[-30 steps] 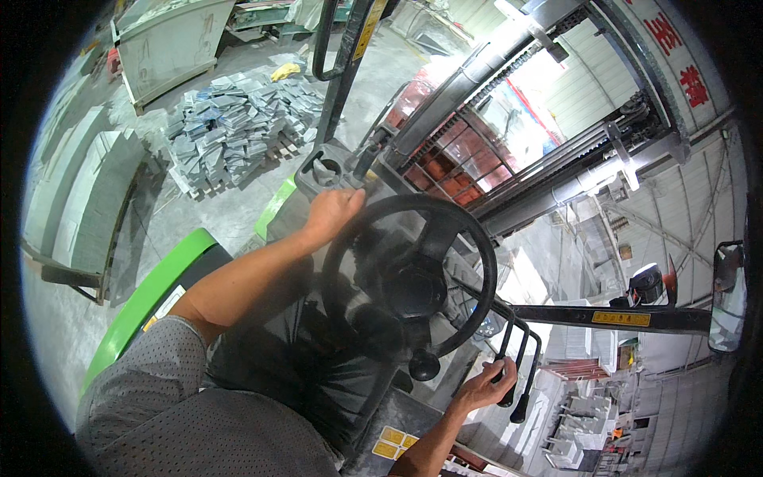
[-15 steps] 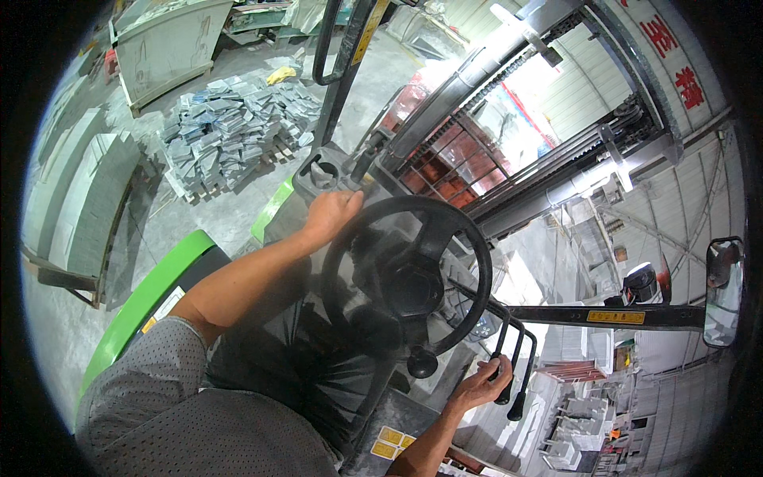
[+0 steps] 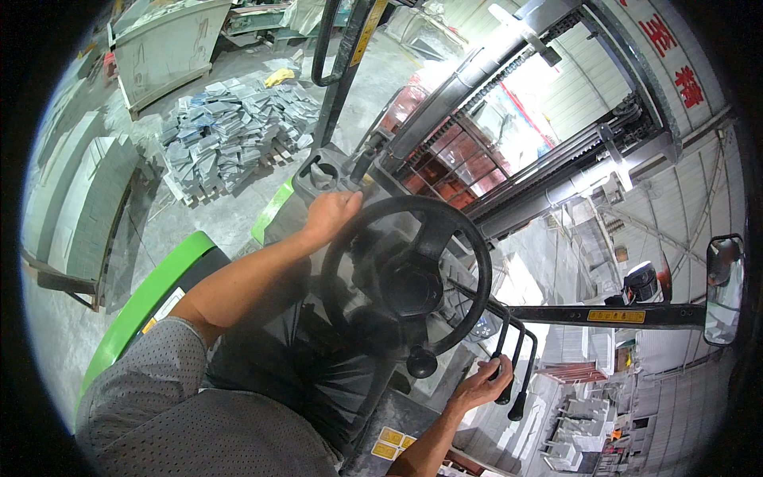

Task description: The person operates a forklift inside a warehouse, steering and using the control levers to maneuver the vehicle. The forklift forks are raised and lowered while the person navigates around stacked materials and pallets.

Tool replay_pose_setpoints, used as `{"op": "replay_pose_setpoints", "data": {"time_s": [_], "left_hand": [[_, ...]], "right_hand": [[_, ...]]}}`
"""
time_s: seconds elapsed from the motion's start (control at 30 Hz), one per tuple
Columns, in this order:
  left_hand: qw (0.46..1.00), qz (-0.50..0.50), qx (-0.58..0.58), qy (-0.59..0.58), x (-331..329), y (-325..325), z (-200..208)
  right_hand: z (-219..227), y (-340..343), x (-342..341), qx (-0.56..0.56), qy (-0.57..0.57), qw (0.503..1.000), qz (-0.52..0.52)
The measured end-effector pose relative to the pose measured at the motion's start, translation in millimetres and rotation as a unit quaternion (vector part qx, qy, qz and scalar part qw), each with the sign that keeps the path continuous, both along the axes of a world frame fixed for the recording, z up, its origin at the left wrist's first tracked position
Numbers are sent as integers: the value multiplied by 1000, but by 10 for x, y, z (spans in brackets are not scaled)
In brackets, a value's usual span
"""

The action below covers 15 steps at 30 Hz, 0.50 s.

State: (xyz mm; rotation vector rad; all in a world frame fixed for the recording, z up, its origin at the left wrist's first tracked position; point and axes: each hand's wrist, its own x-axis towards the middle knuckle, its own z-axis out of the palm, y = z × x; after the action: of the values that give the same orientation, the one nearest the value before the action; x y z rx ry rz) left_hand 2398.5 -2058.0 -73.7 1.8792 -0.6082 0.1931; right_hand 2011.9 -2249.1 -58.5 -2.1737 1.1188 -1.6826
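The right hand (image 3: pixel 482 385) grips a bent black lever (image 3: pixel 502 335); the left hand (image 3: pixel 332 215) curls, hold unclear, beside a round black steering wheel (image 3: pixel 411 289).

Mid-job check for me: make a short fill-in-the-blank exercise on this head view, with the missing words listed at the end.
1. The right grip is on a ____ beside the wheel.
2. The fender by the left arm is coloured ____.
3. The bundle at the far edge of the slab pile is coloured ____.
4. The mirror stands near the picture's ____ edge.

Missing words: lever; green; yellow; right.
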Motion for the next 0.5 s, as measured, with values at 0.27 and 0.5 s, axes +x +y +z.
{"op": "replay_pose_setpoints", "data": {"time_s": [0.27, 0.5], "left_hand": [[1000, -5, 9, 21, 29, -79, 76], [1000, -7, 19, 2, 77, -149, 123]], "right_hand": [[42, -82, 51, -13, -7, 1000, 0], [167, -100, 95, 9, 16, 1000, 4]]}}
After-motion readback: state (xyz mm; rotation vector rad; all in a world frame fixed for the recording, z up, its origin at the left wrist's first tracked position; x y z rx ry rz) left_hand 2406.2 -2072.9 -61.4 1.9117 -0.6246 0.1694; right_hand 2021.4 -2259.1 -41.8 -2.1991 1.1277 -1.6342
